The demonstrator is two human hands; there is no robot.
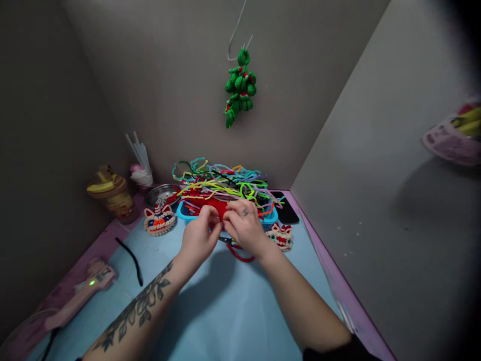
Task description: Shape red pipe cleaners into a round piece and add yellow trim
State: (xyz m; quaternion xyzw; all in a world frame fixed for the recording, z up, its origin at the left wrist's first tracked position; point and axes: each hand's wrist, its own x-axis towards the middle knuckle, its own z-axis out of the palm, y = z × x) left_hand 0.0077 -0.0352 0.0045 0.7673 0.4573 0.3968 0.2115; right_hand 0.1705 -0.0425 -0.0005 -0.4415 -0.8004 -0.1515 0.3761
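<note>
**Both hands pinch a red fuzzy piece at the edge of the blue tray**

The left hand (198, 234) and the right hand (244, 226) meet over the far middle of the light-blue tabletop (225, 311). Between their fingertips sits a red fuzzy piece (217, 206), held from both sides: the left hand's fingers close on its near left end, the right hand's fingers curl over its right end. The piece lies just beyond the knuckles, against the near rim of a blue tray (183, 212) heaped with a tangle of coloured pipe cleaners (225, 181).

Under the right hand, a pair of red-handled scissors (237, 252) lies on the tabletop, partly hidden by the wrist. A small cat-face figure (160, 219) stands to the left of the tray, and a second one (281, 235) sits just right of the right hand. A black phone (286, 209) lies beside the tray at the right. A loose black pipe cleaner (131, 258) and a pink glue gun (80, 291) rest well to the left. A metal bowl (162, 193) sits behind the left figure. A green pipe-cleaner ornament (240, 89) hangs on the wall.
</note>
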